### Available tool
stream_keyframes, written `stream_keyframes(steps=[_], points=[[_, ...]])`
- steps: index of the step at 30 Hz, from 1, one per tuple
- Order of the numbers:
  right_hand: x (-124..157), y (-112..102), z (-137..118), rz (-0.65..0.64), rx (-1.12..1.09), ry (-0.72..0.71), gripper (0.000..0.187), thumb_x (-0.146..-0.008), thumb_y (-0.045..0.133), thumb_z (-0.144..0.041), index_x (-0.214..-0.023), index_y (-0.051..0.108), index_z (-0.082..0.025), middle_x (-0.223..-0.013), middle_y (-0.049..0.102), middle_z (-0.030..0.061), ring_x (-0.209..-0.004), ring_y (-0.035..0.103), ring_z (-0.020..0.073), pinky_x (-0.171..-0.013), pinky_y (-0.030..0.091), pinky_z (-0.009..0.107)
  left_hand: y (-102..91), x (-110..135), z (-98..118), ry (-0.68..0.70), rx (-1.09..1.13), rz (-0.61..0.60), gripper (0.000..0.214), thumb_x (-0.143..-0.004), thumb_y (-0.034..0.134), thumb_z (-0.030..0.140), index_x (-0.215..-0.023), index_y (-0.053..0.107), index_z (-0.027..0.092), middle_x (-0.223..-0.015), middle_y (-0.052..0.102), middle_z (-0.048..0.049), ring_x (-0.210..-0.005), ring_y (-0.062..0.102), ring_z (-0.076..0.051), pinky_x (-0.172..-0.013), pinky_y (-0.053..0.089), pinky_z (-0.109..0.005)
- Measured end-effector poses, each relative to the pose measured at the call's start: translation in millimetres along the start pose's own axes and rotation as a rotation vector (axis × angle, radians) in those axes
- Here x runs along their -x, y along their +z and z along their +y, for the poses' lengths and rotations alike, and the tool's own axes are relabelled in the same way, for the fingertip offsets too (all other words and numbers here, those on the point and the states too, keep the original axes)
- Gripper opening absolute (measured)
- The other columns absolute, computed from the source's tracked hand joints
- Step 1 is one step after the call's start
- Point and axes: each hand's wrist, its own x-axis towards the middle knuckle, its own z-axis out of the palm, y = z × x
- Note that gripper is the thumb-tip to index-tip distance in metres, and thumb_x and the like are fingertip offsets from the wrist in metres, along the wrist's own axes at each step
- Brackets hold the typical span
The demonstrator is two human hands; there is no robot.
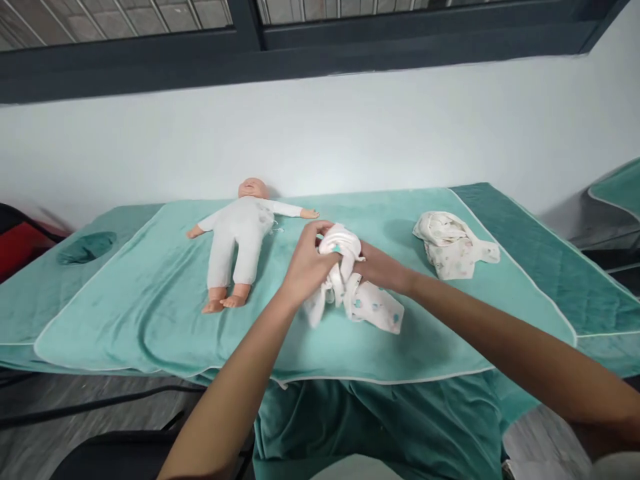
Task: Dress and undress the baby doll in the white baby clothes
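Note:
My left hand (311,261) and my right hand (383,265) are both closed on a bunched white baby garment (376,307) with small teal prints. The cloth is gathered into a roll between my fingers, and a sleeve-like end hangs down toward the right. A baby doll (245,230) in a white suit lies on its back to the left of my hands, arms spread. Off to the right is a second baby garment (453,247), cream with a faint print, gathered in a heap. Some of my right fingers are hidden behind the cloth.
A teal cover (165,293) with white piping lies over the padded bed (537,247), which has a face hole (87,247) at its left end. Behind it rise a white wall (320,133) and a dark window frame (150,63). A black chair (115,457) stands below left.

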Motion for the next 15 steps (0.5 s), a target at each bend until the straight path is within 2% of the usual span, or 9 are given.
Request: stream_keyframes(steps=[1,2,4,6,8,10,12,15], points=[[-5.0,6.6,2.3,0.011,-0.074,-0.080,0.044,-0.073,0.072,-0.029,-0.115,0.063,-0.019,-0.107,0.071,0.0060,-0.093,0.066,0.0239,-0.081,0.055,0.037,-6.1,5.4,-1.8,0.008,0.081,-0.073,0.042,-0.080,0.070,0.024,-0.121,0.059,0.024,-0.123,0.063,-0.0066,-0.106,0.063,-0.021,-0.089,0.052,-0.035],[-10.0,12.8,3.7,0.013,-0.152,-0.138,0.044,-0.072,0.073,-0.027,-0.114,0.065,-0.020,-0.108,0.072,0.0052,-0.097,0.065,0.0242,-0.088,0.054,0.038,-13.6,10.4,-5.3,0.033,0.151,-0.092,0.043,-0.083,0.071,0.030,-0.124,0.059,0.026,-0.127,0.061,-0.0068,-0.108,0.063,-0.022,-0.089,0.054,-0.035],[-20.3,25.6,3.5,0.007,-0.337,-0.152,0.047,-0.070,0.074,-0.026,-0.116,0.066,-0.021,-0.110,0.073,0.0049,-0.101,0.066,0.0244,-0.092,0.054,0.039,-30.4,18.8,-17.3,0.094,0.226,0.012,0.054,-0.084,0.072,0.040,-0.134,0.053,0.031,-0.138,0.056,-0.0073,-0.119,0.061,-0.023,-0.091,0.055,-0.035],[-30.7,40.6,-1.1,-0.025,-0.541,-0.101,0.051,-0.072,0.073,-0.027,-0.122,0.064,-0.023,-0.115,0.072,0.0052,-0.101,0.068,0.0242,-0.091,0.056,0.039,-45.0,26.5,-33.6,0.107,0.182,0.149,0.074,-0.079,0.078,0.044,-0.144,0.042,0.034,-0.151,0.046,-0.0084,-0.134,0.053,-0.026,-0.099,0.053,-0.038],[-39.7,57.2,-9.2,-0.117,-0.657,-0.084,0.049,-0.076,0.070,-0.028,-0.124,0.064,-0.026,-0.123,0.070,0.0047,-0.106,0.068,0.0232,-0.091,0.056,0.038,-54.7,36.9,-51.2,0.053,0.069,0.168,0.089,-0.074,0.083,0.044,-0.149,0.036,0.031,-0.156,0.042,-0.0108,-0.141,0.048,-0.029,-0.106,0.050,-0.041],[-45.7,72.0,-17.1,-0.283,-0.631,-0.099,0.044,-0.082,0.068,-0.028,-0.126,0.065,-0.028,-0.135,0.065,0.0035,-0.114,0.066,0.0221,-0.095,0.056,0.036,-60.3,53.3,-67.5,-0.021,-0.017,0.206,0.088,-0.073,0.083,0.045,-0.147,0.040,0.025,-0.148,0.052,-0.0132,-0.135,0.054,-0.030,-0.106,0.051,-0.042],[-49.0,81.0,-19.0,-0.468,-0.525,-0.120,0.044,-0.085,0.069,-0.029,-0.129,0.065,-0.030,-0.146,0.057,0.0028,-0.124,0.062,0.0224,-0.100,0.054,0.037,-65.2,77.3,-82.0,-0.092,-0.077,0.326,0.081,-0.071,0.083,0.046,-0.139,0.046,0.021,-0.135,0.062,-0.0126,-0.123,0.062,-0.029,-0.103,0.053,-0.043],[-51.4,80.4,0.3,-0.644,-0.377,-0.148,0.053,-0.085,0.073,-0.032,-0.136,0.061,-0.029,-0.149,0.055,0.0063,-0.131,0.058,0.0242,-0.110,0.048,0.043,-79.7,125.2,-100.3,-0.195,-0.169,0.535,0.069,-0.068,0.083,0.043,-0.125,0.054,0.019,-0.121,0.068,-0.0103,-0.111,0.066,-0.028,-0.097,0.056,-0.043]])
